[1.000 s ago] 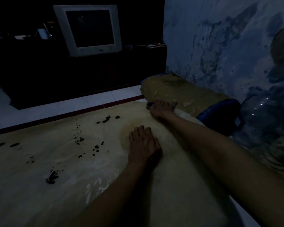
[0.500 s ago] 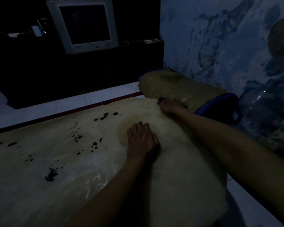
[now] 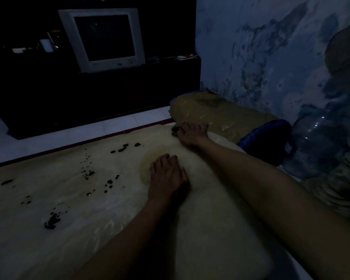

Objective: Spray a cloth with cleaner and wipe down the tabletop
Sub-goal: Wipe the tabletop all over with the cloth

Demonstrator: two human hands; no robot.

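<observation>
Dim room, low tabletop (image 3: 49, 249) under a pale yellowish plastic-looking cover. On the left, dark spots (image 3: 52, 220) are scattered across the surface, with more spots (image 3: 122, 148) toward the far edge; these look like the mess to wipe. Beyond, a CRT monitor (image 3: 105, 39) sits on a dark cabinet (image 3: 69, 102), with pale floor tiles (image 3: 49, 138) between cabinet and table. At centre, the left hand (image 3: 167, 176) lies flat on the cover, palm down, fingers together, gripping nothing, and seems to steady the sheet. Farther right, the right hand (image 3: 191, 133) reaches to the far corner of the tabletop, fingers curled over something small and dark (image 3: 175, 130); too dark to tell whether it is a cloth or whether the hand is clamped on it. No spray bottle or clear cloth is visible. To the right, a tan plastic-covered bundle (image 3: 220, 116) with a blue edge lies against the stained wall (image 3: 261, 47), with a large clear water jug (image 3: 319, 142) beside it. The step looks like preparation or a first wipe at the corner; the spots are untouched. The next move calls for cloth and cleaner in hand, then a sweep left across the spots.
</observation>
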